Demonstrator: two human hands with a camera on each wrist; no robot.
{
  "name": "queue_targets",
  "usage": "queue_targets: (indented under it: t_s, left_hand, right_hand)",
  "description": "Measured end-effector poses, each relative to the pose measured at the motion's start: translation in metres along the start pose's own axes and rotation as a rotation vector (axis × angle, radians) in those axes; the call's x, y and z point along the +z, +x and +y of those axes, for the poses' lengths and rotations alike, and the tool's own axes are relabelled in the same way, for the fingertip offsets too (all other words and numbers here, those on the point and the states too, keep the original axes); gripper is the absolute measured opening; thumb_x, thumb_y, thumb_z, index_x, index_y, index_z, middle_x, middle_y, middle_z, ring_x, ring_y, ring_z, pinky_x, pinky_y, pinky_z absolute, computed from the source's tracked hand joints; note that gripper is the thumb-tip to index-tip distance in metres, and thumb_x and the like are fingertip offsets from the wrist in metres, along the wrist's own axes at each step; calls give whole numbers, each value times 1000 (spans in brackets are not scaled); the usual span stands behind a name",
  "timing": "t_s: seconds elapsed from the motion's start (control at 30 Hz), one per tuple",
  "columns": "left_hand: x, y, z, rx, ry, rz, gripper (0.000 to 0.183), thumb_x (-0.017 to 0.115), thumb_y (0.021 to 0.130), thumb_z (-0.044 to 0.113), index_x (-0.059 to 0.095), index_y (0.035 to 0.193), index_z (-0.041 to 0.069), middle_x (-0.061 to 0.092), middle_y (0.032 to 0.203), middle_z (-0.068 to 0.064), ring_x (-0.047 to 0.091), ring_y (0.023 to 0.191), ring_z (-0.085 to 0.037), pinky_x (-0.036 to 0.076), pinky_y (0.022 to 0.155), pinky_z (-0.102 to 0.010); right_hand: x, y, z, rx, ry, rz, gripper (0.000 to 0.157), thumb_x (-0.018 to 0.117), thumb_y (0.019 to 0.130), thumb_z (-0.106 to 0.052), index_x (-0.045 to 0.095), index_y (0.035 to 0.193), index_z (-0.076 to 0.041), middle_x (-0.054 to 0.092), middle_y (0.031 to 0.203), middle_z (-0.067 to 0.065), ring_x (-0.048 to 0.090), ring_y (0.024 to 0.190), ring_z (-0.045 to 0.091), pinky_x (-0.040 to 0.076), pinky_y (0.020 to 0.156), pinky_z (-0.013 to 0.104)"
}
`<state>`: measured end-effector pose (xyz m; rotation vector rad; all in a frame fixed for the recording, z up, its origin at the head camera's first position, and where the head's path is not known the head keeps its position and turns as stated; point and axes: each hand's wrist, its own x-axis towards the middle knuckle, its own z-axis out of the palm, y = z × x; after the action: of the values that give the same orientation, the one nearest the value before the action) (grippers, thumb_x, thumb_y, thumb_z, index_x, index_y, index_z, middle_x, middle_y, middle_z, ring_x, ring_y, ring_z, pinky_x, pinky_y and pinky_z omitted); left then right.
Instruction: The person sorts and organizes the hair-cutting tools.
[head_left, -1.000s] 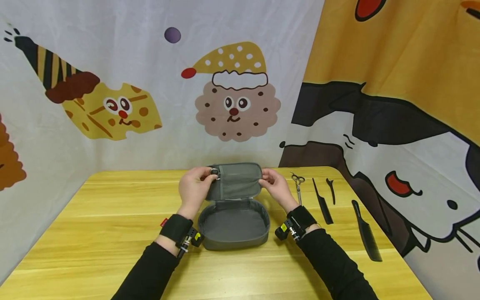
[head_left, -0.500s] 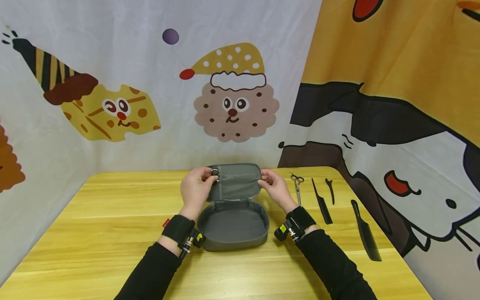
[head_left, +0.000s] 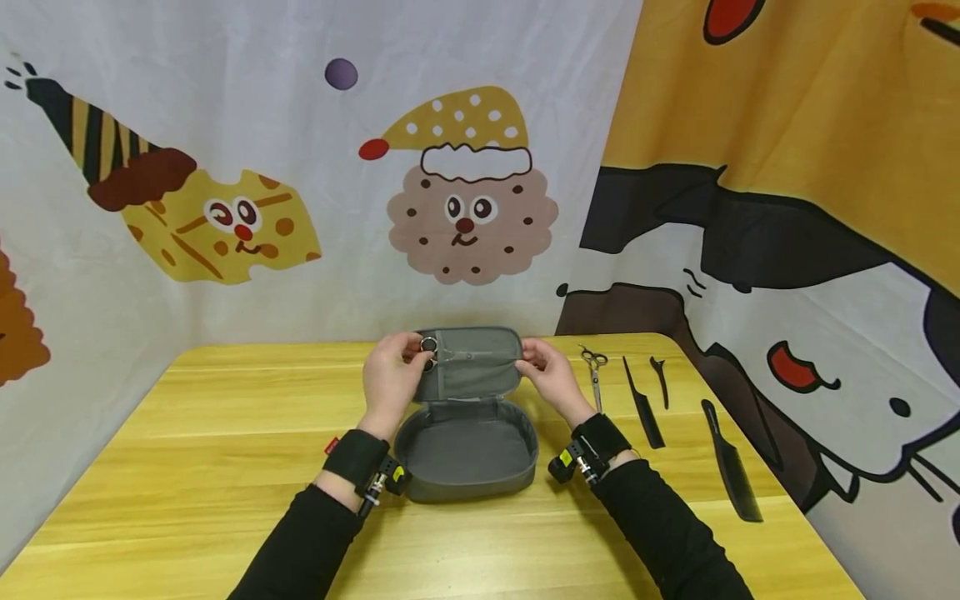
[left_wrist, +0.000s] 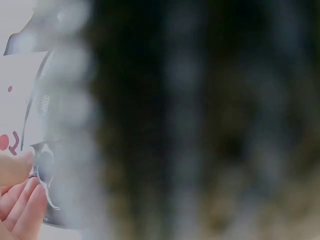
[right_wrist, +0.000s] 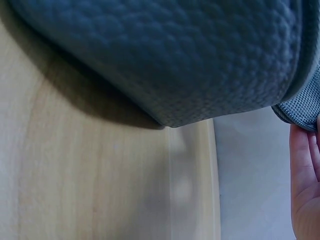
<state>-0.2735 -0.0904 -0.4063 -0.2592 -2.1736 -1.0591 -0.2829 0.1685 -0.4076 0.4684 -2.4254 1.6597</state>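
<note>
A grey zip case [head_left: 467,493] stands open on the table, its lid [head_left: 495,380] raised at the back with a mesh pocket inside. My left hand [head_left: 392,373] pinches a pair of scissors [head_left: 428,343] by the finger rings at the lid's left side. The scissors lie across the lid, their blades toward the right and seen faintly through the mesh. My right hand [head_left: 553,372] grips the lid's right edge; the right wrist view shows its fingers [right_wrist: 302,155] at the mesh corner. In the left wrist view, fingertips [left_wrist: 27,205] hold a ring, and a dark blur covers most else.
Right of the case lie a second pair of scissors [head_left: 596,367], a thin-tailed comb [head_left: 647,412], a small dark hair clip [head_left: 662,382] and a large dark comb [head_left: 735,471]. A cartoon-printed curtain [head_left: 300,308] hangs close behind the wooden table [head_left: 247,450].
My left hand has shifted slightly right with the scissors, and their pivot now shows through the mesh near the lid's middle. My right hand keeps its grip on the lid.
</note>
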Motion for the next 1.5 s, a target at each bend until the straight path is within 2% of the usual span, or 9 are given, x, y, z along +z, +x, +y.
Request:
queue_targets:
  t_s: [0.07,0.17,0.33,0.4,0.6,0.73,1.03,1.33,1.5]
  left_hand:
    - [0,0,-1,0,-12,-7,17,81,82,6,73,96,1,68,88,-13,67,78,-27,55,69,-42]
    - [-1,-1,-2,-11,-30,-19,16,80,83,5,73,97,1,68,91,-12,67,79,-26,56,70,-40]
    - [-5,-1,-4,-26,-52,4,18,79,84,4,74,100,0,69,92,-13,68,79,-27,57,70,-40]
    - [-8,0,-5,-17,-54,26,19,79,83,4,74,101,-1,70,92,-15,68,79,-28,57,70,-40]
    - [-16,3,-10,-1,-57,88,23,81,82,6,73,101,-3,70,91,-17,67,80,-32,56,73,-43]
    - [-20,3,-16,-12,-62,100,28,81,83,8,72,106,-4,69,95,-19,65,86,-34,55,78,-44]
    - [-25,-3,-28,-69,-122,16,41,82,82,9,67,117,-6,68,107,-23,65,97,-36,55,85,-46]
    - [-24,-7,-32,-211,-218,-148,53,82,82,9,61,127,-9,68,110,-25,67,101,-36,57,84,-41]
    - [-24,-9,-32,-272,-217,-188,49,83,81,8,63,123,-8,70,105,-24,69,95,-35,58,82,-40]
  right_hand:
    - [0,-1,-1,-11,3,-1,26,61,96,4,60,121,9,66,101,23,62,92,34,54,83,46]
    - [1,-1,-1,-10,3,4,26,62,95,4,61,121,9,66,101,23,63,92,34,55,81,38]
    - [3,9,27,-3,4,26,26,65,95,-1,64,120,2,68,99,16,63,90,26,53,76,27]
    - [4,12,37,-1,11,32,25,66,95,-3,65,120,0,68,99,14,63,90,24,53,77,29]
    - [4,13,38,-1,12,34,25,66,95,-2,65,120,0,68,99,14,63,90,25,52,76,28]
    - [4,13,38,-6,7,39,25,66,95,-3,65,120,0,68,98,14,63,90,26,53,76,28]
    - [4,13,38,1,9,41,25,66,95,-3,65,120,0,68,99,14,63,90,25,52,76,27]
    - [4,13,39,5,17,34,28,66,96,-7,64,123,0,68,103,17,63,95,30,52,79,30]
    - [4,13,37,6,5,41,27,66,96,-6,65,122,-1,69,102,15,64,94,27,52,79,30]
